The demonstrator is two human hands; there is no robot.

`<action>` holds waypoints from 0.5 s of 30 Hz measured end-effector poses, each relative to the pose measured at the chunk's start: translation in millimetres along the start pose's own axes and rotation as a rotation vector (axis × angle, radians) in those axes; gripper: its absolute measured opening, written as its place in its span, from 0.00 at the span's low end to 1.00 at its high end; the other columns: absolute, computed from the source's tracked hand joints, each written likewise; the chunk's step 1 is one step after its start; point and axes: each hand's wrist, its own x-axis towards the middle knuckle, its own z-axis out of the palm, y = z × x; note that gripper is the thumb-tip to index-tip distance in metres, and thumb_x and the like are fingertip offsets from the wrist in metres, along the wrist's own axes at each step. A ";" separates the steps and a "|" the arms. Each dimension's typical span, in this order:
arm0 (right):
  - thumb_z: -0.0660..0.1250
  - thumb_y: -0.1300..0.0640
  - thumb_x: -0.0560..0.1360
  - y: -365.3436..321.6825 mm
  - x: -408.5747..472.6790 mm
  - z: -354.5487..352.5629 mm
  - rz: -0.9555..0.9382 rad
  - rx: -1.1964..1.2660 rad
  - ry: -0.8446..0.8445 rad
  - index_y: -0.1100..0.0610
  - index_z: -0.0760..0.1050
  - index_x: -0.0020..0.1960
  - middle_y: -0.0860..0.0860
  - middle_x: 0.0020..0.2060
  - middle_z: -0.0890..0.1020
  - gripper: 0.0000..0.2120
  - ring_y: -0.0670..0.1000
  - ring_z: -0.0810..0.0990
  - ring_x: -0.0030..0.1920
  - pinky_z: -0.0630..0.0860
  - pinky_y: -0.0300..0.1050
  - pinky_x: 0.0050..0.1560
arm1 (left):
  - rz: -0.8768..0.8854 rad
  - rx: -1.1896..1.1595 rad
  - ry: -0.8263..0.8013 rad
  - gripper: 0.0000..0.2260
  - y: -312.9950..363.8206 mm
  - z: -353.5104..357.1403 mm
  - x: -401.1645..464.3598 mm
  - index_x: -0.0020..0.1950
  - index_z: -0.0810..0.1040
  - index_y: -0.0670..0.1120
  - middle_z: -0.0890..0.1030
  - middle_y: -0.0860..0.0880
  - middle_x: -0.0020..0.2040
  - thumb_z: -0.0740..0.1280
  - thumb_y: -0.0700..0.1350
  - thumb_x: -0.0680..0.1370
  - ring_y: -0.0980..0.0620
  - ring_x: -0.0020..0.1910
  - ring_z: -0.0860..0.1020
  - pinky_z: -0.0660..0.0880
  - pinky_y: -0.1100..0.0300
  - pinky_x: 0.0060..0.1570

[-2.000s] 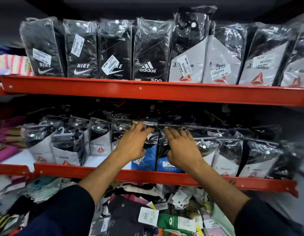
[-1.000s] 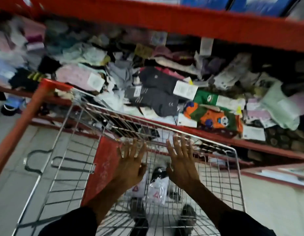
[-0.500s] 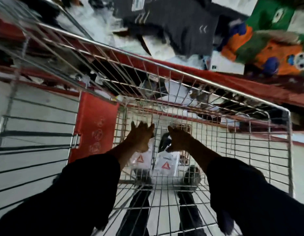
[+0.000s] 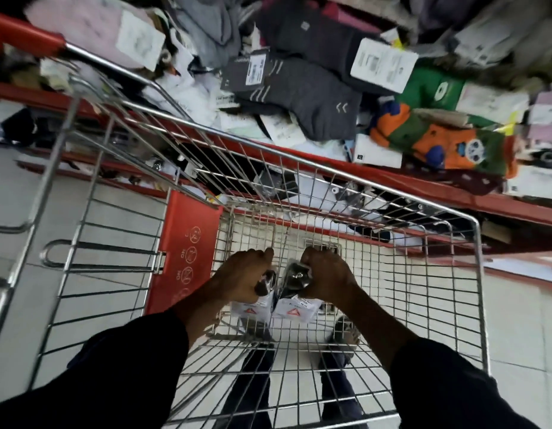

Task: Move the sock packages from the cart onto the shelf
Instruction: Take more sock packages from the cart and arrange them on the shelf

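Note:
I look down into a wire shopping cart [image 4: 477, 274]. Both my hands are low inside it, side by side. My left hand [image 4: 243, 275] is closed around the top of one clear sock package [image 4: 253, 308] with a white card and red triangle logo. My right hand [image 4: 326, 277] grips the top of a second, matching sock package [image 4: 295, 309]. The two packages hang touching each other just above the cart's wire floor. Past the cart, the red lower shelf [image 4: 392, 178] is heaped with loose socks.
A red plastic panel [image 4: 185, 252] forms the cart's child-seat flap on the left. The cart handle with a red grip [image 4: 27, 37] is at top left. Grey socks [image 4: 302, 91] and green-orange patterned socks [image 4: 448, 144] lie on the shelf. Pale floor tiles surround the cart.
My hands left the upper shelf, came down into the cart and closed on two packages. Since half a second ago both hands have shut and lifted the packages slightly.

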 end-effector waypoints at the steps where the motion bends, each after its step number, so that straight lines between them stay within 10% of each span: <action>1: 0.79 0.43 0.64 -6.2 -10.4 -14.7 -0.013 0.000 0.052 0.56 0.75 0.60 0.52 0.53 0.85 0.30 0.55 0.83 0.56 0.78 0.46 0.55 | -0.014 0.017 0.057 0.31 3.6 -13.4 -10.1 0.66 0.63 0.43 0.76 0.48 0.46 0.76 0.45 0.70 0.50 0.43 0.76 0.70 0.59 0.36; 15: 0.77 0.46 0.63 -116.6 -161.3 -303.7 -0.142 -0.156 0.636 0.49 0.78 0.56 0.52 0.47 0.87 0.23 0.57 0.84 0.51 0.74 0.44 0.44 | -0.152 0.263 0.625 0.32 64.4 -295.2 -193.2 0.68 0.62 0.47 0.79 0.46 0.51 0.74 0.47 0.68 0.43 0.48 0.80 0.69 0.57 0.38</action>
